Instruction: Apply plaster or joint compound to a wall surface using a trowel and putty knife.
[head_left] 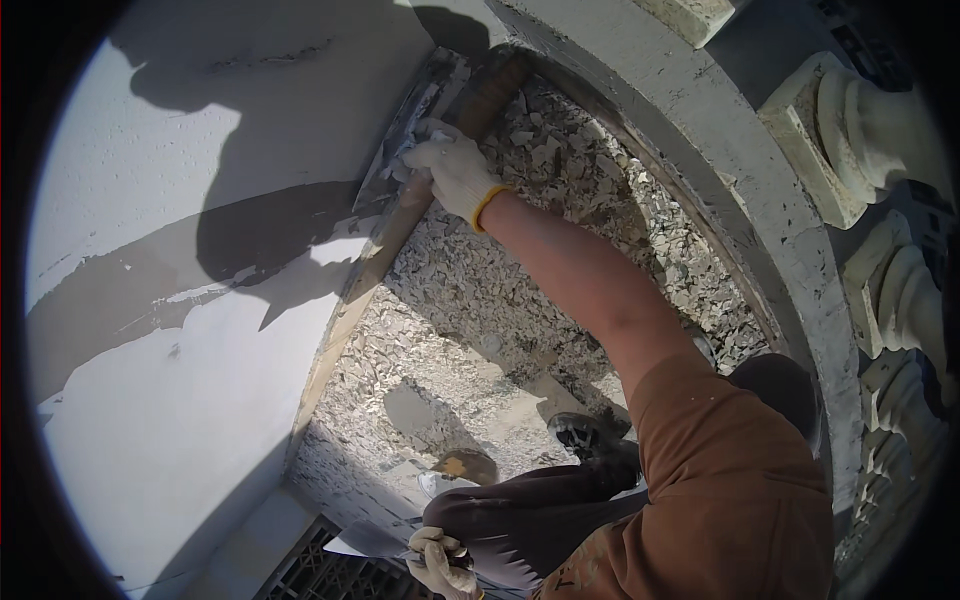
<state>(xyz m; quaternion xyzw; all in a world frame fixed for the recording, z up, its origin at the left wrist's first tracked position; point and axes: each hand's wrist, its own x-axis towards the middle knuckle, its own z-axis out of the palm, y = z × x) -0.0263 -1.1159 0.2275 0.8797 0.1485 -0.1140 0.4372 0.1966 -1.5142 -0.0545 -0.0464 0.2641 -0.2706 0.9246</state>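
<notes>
Left hand (438, 566) clasps a thin-bladed scraper (366, 541); right hand (447, 172) curls (grip unclear) beside smooth wall (170, 430), above flaky debris (480, 290).

A flat putty knife (368, 540) is held low; a grey blade (374, 192) (perhaps a trowel, half-hidden) is held beside the wall (170, 430).

Sunlit, patchy white wall (180, 400), debris-strewn floor (530, 398), curved pale ledge (715, 125), chunky pale balusters (870, 135)
</notes>
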